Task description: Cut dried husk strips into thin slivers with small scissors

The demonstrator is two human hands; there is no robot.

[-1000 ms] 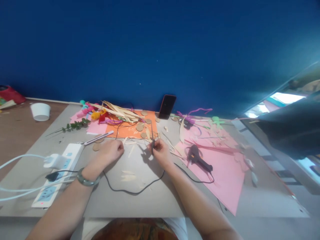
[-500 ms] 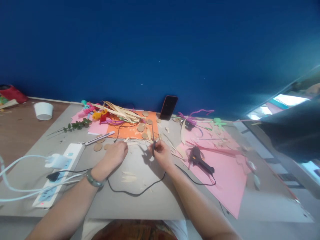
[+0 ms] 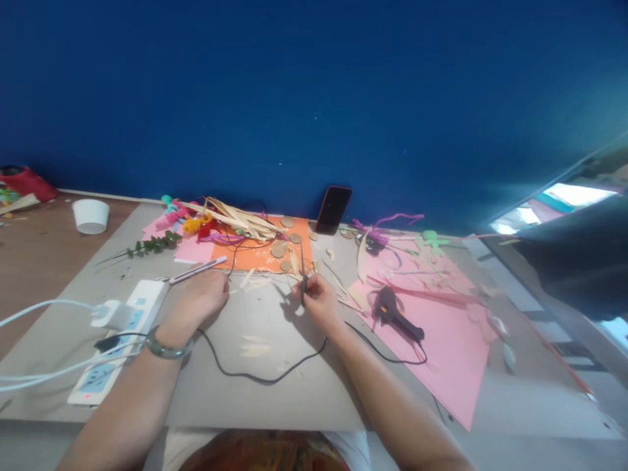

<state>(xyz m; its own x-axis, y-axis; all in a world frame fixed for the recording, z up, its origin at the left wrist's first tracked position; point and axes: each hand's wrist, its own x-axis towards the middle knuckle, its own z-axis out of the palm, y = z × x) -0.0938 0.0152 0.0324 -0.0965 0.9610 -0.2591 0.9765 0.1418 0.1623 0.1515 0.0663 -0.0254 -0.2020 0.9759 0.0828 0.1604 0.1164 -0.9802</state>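
Gripping a thin dark tool (image 3: 303, 281) upright, the right hand (image 3: 318, 302) has stayed put. The left hand (image 3: 200, 297), loosely curled and holding nothing visible, has drawn back leftward from that grip.

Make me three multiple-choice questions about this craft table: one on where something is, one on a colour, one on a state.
1. Where is the glue gun?
A. on the pink paper
B. on the orange paper
C. in the white cup

2. What colour is the wall?
A. green
B. blue
C. white

3. What is the right hand doing?
A. lying flat and open
B. gripping the phone
C. pinching a thin dark tool

Answers: A, the gun lies on the pink sheet; B, the wall is deep blue; C, the fingers close round the upright tool.
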